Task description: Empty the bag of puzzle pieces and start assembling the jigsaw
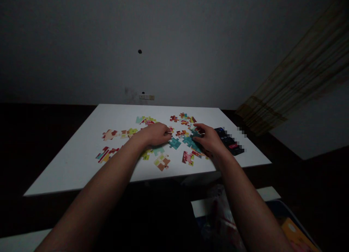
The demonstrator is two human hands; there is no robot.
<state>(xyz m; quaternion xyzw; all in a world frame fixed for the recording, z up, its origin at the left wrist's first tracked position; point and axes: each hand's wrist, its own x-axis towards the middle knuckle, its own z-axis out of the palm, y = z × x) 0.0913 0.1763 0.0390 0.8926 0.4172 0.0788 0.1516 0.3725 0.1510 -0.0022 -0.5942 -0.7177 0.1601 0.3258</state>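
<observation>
Several colourful jigsaw pieces [161, 162] lie scattered over a white table [81, 161]. My left hand [156, 133] rests knuckles-up in the middle of them, fingers curled and pinched at a small piece [171, 130] by its fingertips. My right hand [207, 138] lies just right of centre, fingers bent over a group of teal pieces [190, 142], thumb and fingers touching them. A teal piece [174, 143] sits between the two hands.
A dark remote control [228, 141] lies at the table's right side, just beyond my right hand. Loose pieces [109, 134] spread to the left. A curtain [297, 84] hangs at the right. Bags and a box [296, 234] sit on the floor below.
</observation>
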